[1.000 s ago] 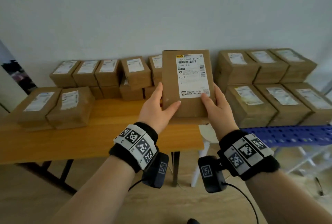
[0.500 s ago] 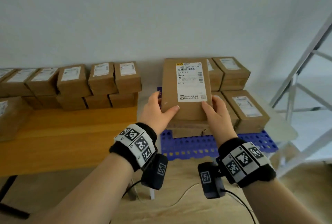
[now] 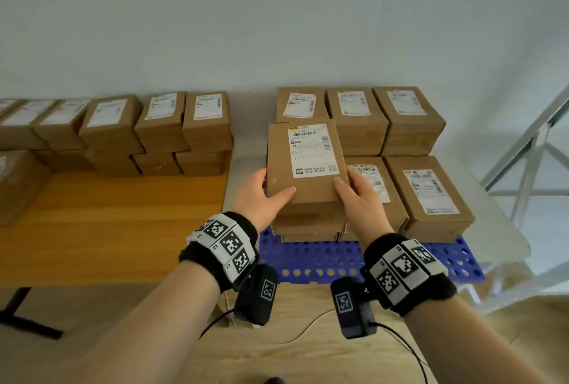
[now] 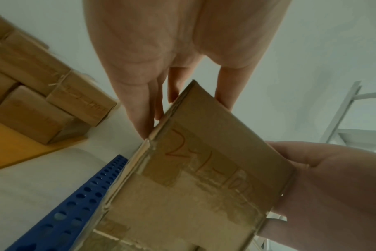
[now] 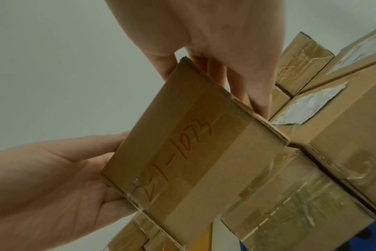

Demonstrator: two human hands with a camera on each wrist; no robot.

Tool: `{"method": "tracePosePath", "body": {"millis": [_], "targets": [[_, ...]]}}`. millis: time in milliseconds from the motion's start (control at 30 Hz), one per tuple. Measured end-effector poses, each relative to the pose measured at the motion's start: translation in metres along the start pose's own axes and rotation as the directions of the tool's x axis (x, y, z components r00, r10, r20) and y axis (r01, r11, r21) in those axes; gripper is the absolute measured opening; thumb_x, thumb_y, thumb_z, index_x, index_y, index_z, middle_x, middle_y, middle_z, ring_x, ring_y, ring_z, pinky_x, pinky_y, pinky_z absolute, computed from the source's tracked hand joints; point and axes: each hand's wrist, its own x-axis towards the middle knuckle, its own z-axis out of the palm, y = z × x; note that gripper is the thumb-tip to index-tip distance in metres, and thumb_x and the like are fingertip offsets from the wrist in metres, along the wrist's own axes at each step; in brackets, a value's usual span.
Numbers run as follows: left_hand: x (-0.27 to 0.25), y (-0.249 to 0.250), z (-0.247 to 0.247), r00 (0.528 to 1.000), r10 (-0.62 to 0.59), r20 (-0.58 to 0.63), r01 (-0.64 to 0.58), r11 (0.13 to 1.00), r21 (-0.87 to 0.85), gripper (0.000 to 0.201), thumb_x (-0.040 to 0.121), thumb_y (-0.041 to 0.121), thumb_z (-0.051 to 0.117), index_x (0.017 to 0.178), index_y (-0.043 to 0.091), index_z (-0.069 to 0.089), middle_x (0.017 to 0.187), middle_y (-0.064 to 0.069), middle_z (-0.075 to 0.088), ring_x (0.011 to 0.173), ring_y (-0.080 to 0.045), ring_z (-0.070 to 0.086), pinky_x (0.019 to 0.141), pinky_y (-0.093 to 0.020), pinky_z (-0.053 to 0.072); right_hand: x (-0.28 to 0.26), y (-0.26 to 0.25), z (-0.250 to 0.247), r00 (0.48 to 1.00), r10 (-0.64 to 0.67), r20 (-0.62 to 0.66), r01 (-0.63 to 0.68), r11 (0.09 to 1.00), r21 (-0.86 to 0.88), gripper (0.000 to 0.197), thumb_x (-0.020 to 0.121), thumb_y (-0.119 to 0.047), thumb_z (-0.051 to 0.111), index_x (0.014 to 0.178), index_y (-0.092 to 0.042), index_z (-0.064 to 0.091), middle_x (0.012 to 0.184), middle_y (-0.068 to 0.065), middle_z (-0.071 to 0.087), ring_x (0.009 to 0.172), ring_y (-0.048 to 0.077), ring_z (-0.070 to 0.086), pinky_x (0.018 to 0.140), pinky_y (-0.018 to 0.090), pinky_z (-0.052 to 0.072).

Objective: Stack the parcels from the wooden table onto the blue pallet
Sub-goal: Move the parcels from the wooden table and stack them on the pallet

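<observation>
Over the blue pallet [image 3: 311,256], both hands [image 3: 258,199] [image 3: 361,199] clamp the parcel's [image 3: 304,162] side edges

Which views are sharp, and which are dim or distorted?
Head view: bright and even, the held parcel has a readable label, and the wide lens bends the edges. Left wrist view: dim, with the left hand soft. Right wrist view: dim, but the red writing on the parcel stays legible.

My head camera is looking forward and down over the blue pallet [image 3: 323,256], wrist cameras are peering up close along each palm, all three are sharing the held parcel [image 3: 303,165].
</observation>
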Motion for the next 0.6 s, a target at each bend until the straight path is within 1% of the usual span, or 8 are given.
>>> {"method": "tracePosePath", "body": {"millis": [100,200,267,333,400,433,533,600], "targets": [[0.017,-0.007,0.004,0.999,-0.022,0.037,0.022,1.0,-0.011,0.051,0.087,0.032,0.061,0.132,0.018,0.043,0.128,0.002,0.053,0.097,-0.001,0.042,0.081,-0.016,0.035,0.014,0.004,0.003,0.999,0.029,-0.019,-0.03,0.999,-0.036,0.033,0.098,-0.022,0.045,0.131,-0.021,0.049,0.115,-0.008,0.06,0.107,0.009,0.056,0.095,0.031,0.048],[0.033,-0.015,0.009,0.998,-0.018,0.059,0.02,0.999,-0.032,0.051,0.087,0.033,0.062,0.132,0.019,0.043,0.127,0.003,0.054,0.097,-0.002,0.043,0.083,-0.017,0.037,0.025,0.009,0.007,0.999,0.039,-0.038,-0.041,0.999,-0.035,0.031,0.099,-0.021,0.045,0.129,-0.023,0.051,0.106,-0.014,0.059,0.1,0.003,0.056,0.087,0.023,0.047],[0.042,-0.019,0.012,0.998,-0.008,0.059,0.011,0.999,-0.039,0.052,0.086,0.033,0.063,0.132,0.019,0.043,0.127,0.003,0.054,0.097,-0.002,0.044,0.083,-0.018,0.037,0.03,0.014,0.009,0.997,0.04,-0.063,-0.041,0.999,-0.017,0.031,0.099,-0.018,0.045,0.128,-0.023,0.052,0.104,-0.015,0.06,0.098,0.0,0.056,0.084,0.02,0.047],[0.048,-0.022,0.015,0.998,-0.001,0.055,0.003,0.999,-0.044,0.054,0.085,0.033,0.063,0.133,0.019,0.042,0.127,0.003,0.054,0.098,-0.003,0.044,0.084,-0.019,0.037,0.034,0.017,0.01,0.996,0.047,-0.074,-0.049,0.999,-0.022,0.033,0.098,-0.018,0.045,0.131,-0.021,0.051,0.11,-0.011,0.061,0.102,0.003,0.057,0.088,0.023,0.048],[0.051,-0.022,0.018,0.999,-0.014,0.046,0.015,0.999,-0.033,0.055,0.086,0.034,0.062,0.134,0.019,0.041,0.128,0.002,0.053,0.102,-0.006,0.047,0.084,-0.02,0.037,0.038,0.018,0.01,0.993,0.077,-0.087,-0.078,0.997,-0.011,0.041,0.098,-0.02,0.047,0.139,-0.018,0.045,0.125,-0.004,0.058,0.112,0.009,0.055,0.098,0.03,0.047],[0.052,-0.022,0.019,0.999,-0.022,0.039,0.023,0.999,-0.028,0.056,0.086,0.034,0.062,0.135,0.018,0.04,0.129,0.002,0.053,0.106,-0.008,0.048,0.085,-0.02,0.037,0.04,0.018,0.009,0.991,0.09,-0.096,-0.091,0.996,-0.005,0.045,0.098,-0.021,0.048,0.142,-0.018,0.041,0.132,-0.004,0.054,0.116,0.01,0.052,0.102,0.031,0.044],[0.056,-0.021,0.024,0.999,-0.039,0.014,0.039,0.999,-0.019,0.058,0.086,0.035,0.061,0.136,0.018,0.039,0.131,0.002,0.052,0.112,-0.011,0.049,0.086,-0.02,0.037,0.048,0.016,0.005,0.99,0.102,-0.099,-0.105,0.994,-0.022,0.051,0.097,-0.021,0.049,0.146,-0.017,0.034,0.137,-0.003,0.048,0.122,0.011,0.047,0.103,0.027,0.039],[0.059,-0.019,0.027,0.998,-0.057,0.006,0.057,0.998,-0.016,0.058,0.087,0.035,0.06,0.138,0.018,0.039,0.131,0.002,0.052,0.115,-0.013,0.05,0.087,-0.021,0.038,0.052,0.014,0.002,0.99,0.11,-0.088,-0.113,0.993,-0.027,0.051,0.097,-0.021,0.049,0.146,-0.016,0.034,0.139,-0.002,0.048,0.125,0.013,0.047,0.105,0.029,0.04]]}}
